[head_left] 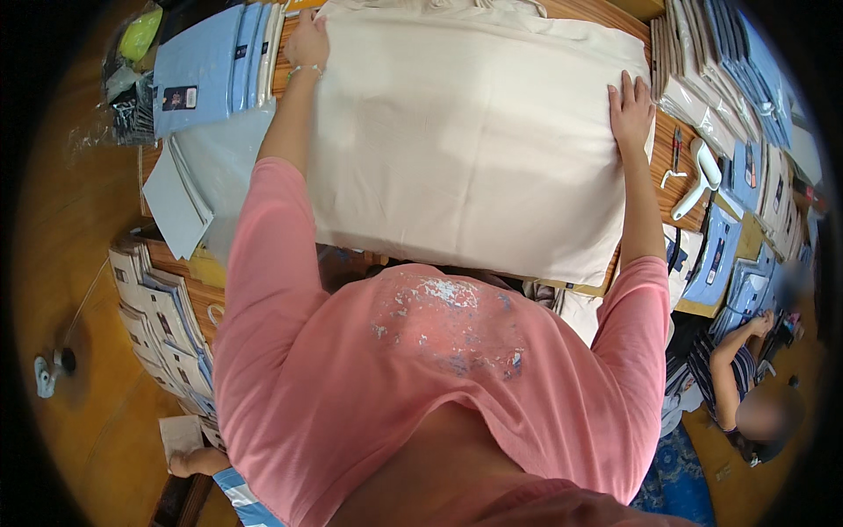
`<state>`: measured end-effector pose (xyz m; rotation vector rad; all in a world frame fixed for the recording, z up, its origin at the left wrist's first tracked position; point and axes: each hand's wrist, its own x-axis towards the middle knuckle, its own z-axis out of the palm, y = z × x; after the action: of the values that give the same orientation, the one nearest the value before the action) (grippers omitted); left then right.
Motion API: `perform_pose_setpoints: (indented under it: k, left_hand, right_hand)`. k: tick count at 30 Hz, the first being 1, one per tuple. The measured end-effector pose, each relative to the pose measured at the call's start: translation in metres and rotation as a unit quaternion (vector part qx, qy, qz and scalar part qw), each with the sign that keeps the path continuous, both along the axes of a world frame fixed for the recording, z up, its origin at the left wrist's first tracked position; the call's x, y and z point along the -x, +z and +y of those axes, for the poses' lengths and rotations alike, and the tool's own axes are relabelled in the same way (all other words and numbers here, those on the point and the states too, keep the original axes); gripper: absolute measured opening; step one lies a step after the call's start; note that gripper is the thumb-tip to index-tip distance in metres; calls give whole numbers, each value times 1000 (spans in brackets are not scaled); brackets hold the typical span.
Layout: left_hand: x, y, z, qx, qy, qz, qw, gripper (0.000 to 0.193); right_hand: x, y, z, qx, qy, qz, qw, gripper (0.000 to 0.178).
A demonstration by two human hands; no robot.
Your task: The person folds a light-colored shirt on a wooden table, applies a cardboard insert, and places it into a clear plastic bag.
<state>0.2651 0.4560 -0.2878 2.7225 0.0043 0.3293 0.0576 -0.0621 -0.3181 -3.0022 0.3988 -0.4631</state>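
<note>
A wide piece of cream cloth (465,140) lies spread over the wooden table in front of me, with light creases and a bunched far edge. At its far left corner, my left hand (307,42) has its fingers curled in at the cloth's edge; the fingertips are partly hidden. My right hand (630,110) rests flat on the right edge of the cloth, fingers apart and pointing away from me. Just right of that hand, a white-handled lint roller (700,180) and small thread snips (676,151) lie on the table.
Bagged, folded blue garments (198,75) stand at the far left, above white card sheets (178,202). More folded stacks (702,79) fill the right side. Packed garments (167,334) stand at lower left. Another person (733,369) sits at lower right. A fan (53,373) is at left.
</note>
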Motion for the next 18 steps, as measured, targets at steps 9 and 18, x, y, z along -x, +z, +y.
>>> perform_pose_setpoints:
  k: [9, 18]
  left_hand:
    - [186, 2, 19, -19, -202, -39, 978, 47]
    - [190, 41, 77, 100, -149, -149, 973, 43]
  right_hand:
    - [137, 32, 77, -20, -12, 22, 999, 59]
    - [154, 40, 97, -54, -26, -38, 997, 65]
